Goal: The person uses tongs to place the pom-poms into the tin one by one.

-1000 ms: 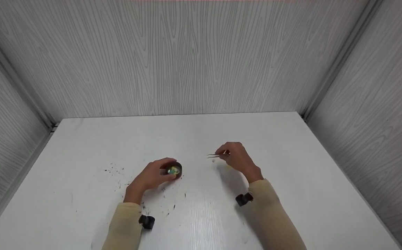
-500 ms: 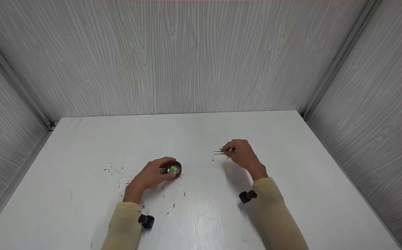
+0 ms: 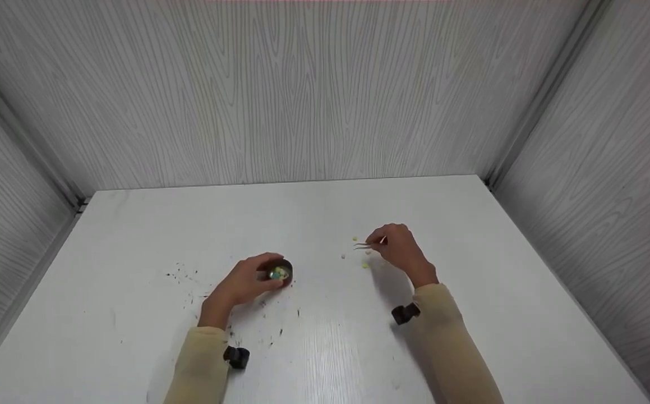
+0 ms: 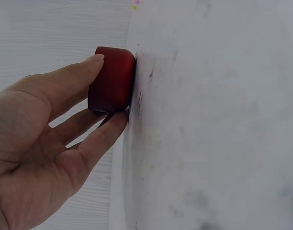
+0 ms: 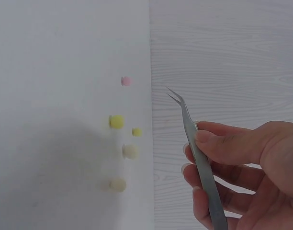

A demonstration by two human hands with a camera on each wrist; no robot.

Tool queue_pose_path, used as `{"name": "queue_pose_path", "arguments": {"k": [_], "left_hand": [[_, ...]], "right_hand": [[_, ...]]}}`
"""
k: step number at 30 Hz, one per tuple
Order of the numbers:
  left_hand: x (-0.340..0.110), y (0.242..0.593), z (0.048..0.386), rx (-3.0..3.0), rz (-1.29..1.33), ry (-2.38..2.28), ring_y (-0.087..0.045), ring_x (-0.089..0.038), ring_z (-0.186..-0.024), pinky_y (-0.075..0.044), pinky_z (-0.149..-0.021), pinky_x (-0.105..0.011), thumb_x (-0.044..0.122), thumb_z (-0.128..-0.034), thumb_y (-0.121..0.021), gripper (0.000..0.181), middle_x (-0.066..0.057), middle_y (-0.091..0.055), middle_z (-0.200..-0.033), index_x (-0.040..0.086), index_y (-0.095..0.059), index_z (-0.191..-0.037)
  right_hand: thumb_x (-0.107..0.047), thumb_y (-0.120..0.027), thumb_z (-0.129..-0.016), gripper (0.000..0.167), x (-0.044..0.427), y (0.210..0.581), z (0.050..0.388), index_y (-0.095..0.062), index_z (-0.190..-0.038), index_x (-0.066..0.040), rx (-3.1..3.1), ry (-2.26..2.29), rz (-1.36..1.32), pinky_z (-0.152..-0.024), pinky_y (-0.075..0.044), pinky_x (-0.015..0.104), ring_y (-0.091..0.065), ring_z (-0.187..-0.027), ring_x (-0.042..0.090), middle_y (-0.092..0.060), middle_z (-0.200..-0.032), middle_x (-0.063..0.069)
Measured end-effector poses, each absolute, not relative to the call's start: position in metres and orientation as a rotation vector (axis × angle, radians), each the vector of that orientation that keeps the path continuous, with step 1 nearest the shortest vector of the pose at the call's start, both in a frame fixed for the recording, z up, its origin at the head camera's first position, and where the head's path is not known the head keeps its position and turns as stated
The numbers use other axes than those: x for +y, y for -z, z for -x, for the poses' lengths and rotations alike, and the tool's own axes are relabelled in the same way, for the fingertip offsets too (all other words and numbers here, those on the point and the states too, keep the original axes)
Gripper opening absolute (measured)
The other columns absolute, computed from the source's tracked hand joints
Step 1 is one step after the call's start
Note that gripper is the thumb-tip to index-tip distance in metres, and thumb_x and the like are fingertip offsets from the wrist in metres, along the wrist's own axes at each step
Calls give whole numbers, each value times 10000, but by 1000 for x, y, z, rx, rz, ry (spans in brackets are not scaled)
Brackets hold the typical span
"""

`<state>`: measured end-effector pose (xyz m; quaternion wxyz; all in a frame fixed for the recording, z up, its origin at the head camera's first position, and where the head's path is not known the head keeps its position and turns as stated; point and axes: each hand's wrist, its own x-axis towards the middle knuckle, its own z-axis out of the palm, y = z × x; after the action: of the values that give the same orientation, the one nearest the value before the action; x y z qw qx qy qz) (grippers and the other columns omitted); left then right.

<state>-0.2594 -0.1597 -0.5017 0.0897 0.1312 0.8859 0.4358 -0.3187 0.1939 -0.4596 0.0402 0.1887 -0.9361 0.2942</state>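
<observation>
My left hand (image 3: 243, 285) grips a small round bowl (image 3: 289, 270) between thumb and fingers. From the left wrist view the bowl's outside is dark red, and it stands on the white table. Several green, yellow and pale balls (image 3: 279, 273) lie inside it. My right hand (image 3: 406, 252) pinches bent-tip steel tweezers (image 5: 203, 167) above the table, their tips apart with nothing between. Near the tweezers lie a pink ball (image 5: 127, 81), a yellow ball (image 5: 117, 121), a smaller yellow one and two cream balls (image 5: 131, 151).
Dark specks (image 3: 187, 274) are scattered on the white table (image 3: 325, 213) left of the bowl and in front of it. Grey wood-grain panels (image 3: 280, 101) wall in the back and both sides.
My right hand has moved right and slightly away with the tweezers, uncovering yellow and pale balls on the table. The left hand and bowl stay practically in place.
</observation>
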Motion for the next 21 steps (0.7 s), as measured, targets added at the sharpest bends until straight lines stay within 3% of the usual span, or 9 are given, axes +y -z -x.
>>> {"name": "queue_pose_path", "arguments": {"k": [21], "left_hand": [[-162,503,257,2623,-424,-1320,-560,-417,-1369,-460,-1133,-578,137,-965,-733,533,-181,-601,-1458,106,-555,-1466]], "right_hand": [[32,-691,-939,161,211,470,326,-820,-1007,-39,-2910,-866,-398,-865,-579,472,-693,-963,319,-767,-1032,162]]}}
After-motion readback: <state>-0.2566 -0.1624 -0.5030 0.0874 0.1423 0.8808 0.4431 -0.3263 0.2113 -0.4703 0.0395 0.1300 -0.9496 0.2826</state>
